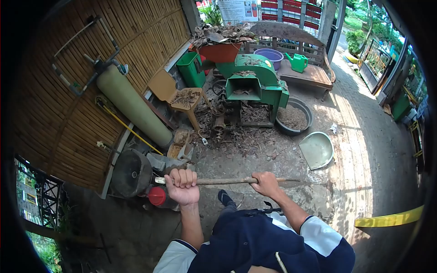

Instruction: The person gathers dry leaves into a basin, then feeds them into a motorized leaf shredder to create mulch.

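A thin brown stick (223, 181) lies across the front of my body, roughly level. My left hand (183, 186) is wrapped round it near its thicker, pale-cut end. Farther right, my right hand (265, 184) grips the same stick, and its thin tip sticks out beyond that fist. Beyond the stick stands a green machine (257, 68) with an open chute holding some dry leaves. On top of it, an orange hopper (221, 52) is heaped with dry leaves. Brown leaves (246, 139) litter the ground below the machine.
Beside the machine are a black tub (309, 113) of shredded matter and a pale scoop (317, 150). A wooden bench (305, 77) holds a green watering can (298, 63). To the left stand a chair (186, 98), a tall tank (132, 102) and a red-lidded container (157, 196).
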`<control>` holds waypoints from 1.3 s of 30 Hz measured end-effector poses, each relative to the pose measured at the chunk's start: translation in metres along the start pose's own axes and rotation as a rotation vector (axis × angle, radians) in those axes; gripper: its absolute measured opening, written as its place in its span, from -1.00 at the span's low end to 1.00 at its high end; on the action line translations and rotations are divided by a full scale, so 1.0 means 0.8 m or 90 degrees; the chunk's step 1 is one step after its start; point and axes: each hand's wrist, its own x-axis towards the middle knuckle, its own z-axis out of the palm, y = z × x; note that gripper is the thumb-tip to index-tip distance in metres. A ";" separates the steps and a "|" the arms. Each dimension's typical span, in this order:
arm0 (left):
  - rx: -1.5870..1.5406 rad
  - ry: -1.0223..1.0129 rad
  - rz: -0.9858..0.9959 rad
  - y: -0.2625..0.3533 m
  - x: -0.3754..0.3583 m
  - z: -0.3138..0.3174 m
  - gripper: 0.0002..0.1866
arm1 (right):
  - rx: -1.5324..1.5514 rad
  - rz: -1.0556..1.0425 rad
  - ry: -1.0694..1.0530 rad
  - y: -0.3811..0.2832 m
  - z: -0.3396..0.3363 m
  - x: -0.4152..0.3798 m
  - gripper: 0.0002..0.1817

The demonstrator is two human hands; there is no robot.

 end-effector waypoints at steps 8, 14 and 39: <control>0.048 -0.006 0.068 0.079 0.232 -0.062 -0.47 | 0.004 -0.033 0.096 -0.049 0.051 0.264 -0.65; 0.030 -0.144 0.256 0.246 0.329 -0.113 -0.42 | -0.060 -0.161 0.276 -0.062 0.036 0.392 -0.25; 0.293 -0.104 0.344 0.005 0.976 -0.057 -0.31 | -0.088 0.099 0.386 0.328 -0.161 0.982 0.35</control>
